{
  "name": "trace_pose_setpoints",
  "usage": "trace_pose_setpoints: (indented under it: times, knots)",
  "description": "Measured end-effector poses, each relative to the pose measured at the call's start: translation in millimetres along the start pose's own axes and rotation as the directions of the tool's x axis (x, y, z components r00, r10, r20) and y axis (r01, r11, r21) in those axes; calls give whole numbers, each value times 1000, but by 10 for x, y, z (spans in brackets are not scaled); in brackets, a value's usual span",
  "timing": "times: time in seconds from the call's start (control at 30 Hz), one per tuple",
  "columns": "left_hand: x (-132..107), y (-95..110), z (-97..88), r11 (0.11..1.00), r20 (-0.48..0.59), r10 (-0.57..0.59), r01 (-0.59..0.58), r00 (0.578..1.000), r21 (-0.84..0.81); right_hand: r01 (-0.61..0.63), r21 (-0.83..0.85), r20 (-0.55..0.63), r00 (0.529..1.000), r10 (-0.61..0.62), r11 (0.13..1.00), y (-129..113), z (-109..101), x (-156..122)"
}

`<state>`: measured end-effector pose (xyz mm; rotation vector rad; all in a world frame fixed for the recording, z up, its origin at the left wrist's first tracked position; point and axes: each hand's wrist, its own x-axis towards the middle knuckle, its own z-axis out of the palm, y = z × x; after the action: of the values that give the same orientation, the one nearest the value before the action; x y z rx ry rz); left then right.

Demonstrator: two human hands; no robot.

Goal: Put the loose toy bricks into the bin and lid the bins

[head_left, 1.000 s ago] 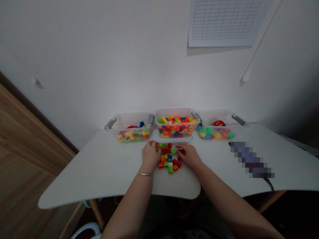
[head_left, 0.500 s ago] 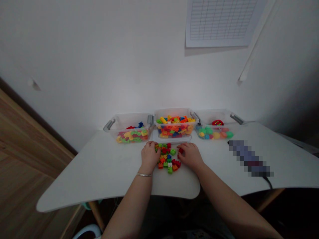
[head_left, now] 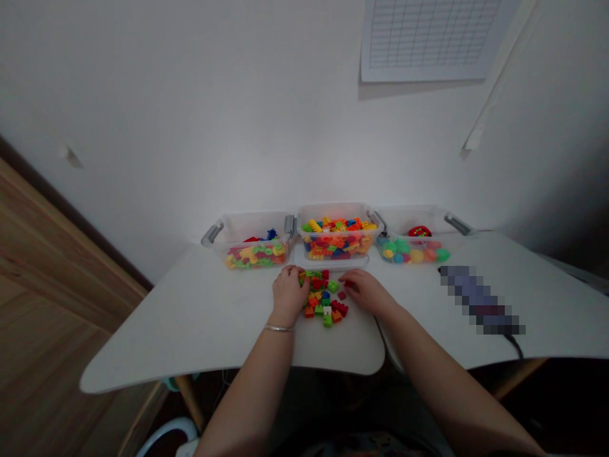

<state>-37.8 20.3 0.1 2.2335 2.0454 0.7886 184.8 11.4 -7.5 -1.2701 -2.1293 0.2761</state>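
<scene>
A small heap of coloured toy bricks (head_left: 325, 299) lies on the white table (head_left: 204, 317) in front of me. My left hand (head_left: 288, 293) rests against the heap's left side with its fingers curled into the bricks; a thin bracelet circles that wrist. My right hand (head_left: 366, 290) sits at the heap's right side, fingers pinched around a small red brick (head_left: 349, 284).
Three clear plastic bins stand along the wall: the left bin (head_left: 250, 238) and middle bin (head_left: 337, 233) hold coloured bricks, the right bin (head_left: 413, 238) holds round coloured pieces. A blurred dark object (head_left: 480, 300) with a cable lies at right. A gridded sheet (head_left: 428, 38) hangs on the wall.
My right hand has shifted slightly right and up, away from the heap, with a red brick at its fingertips. The left hand stays at the heap. The view has moved a little.
</scene>
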Motion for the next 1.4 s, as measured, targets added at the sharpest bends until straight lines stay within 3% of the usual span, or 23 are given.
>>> trace_pose_setpoints:
  times: [0.17,0.27,0.37,0.57,0.7,0.9,1.03,1.2,1.4]
  knots:
    - [2,-2,-14,1000,16,-9,9,1000,6,91,35,-307,949,-76,995,-146,-223,206]
    - [-1,-3,-24,1000,17,-10,10,1000,12,112,0,-358,928,-105,994,-207,-352,318]
    - [-5,0,-31,1000,17,-10,9,1000,12,95,-5,-269,959,-93,995,-186,-346,340]
    - [-4,10,-37,1000,16,-12,12,1000,8,-24,-36,-27,999,23,999,28,-49,137]
    - [-3,6,-28,1000,8,-9,9,1000,8,-31,-56,1,1000,31,998,98,61,26]
    - [-7,10,-28,1000,7,-15,15,1000,7,-34,-88,46,998,38,996,58,59,15]
    - [-7,10,-41,1000,13,-9,9,1000,5,-60,-13,-146,988,58,998,-10,-75,102]
    - [-9,3,-40,1000,15,-9,9,1000,-2,-40,81,-393,917,69,996,-102,-430,401]
    - [-9,-4,-20,1000,15,-19,19,1000,-16,-157,140,-499,841,207,978,-73,-713,924]
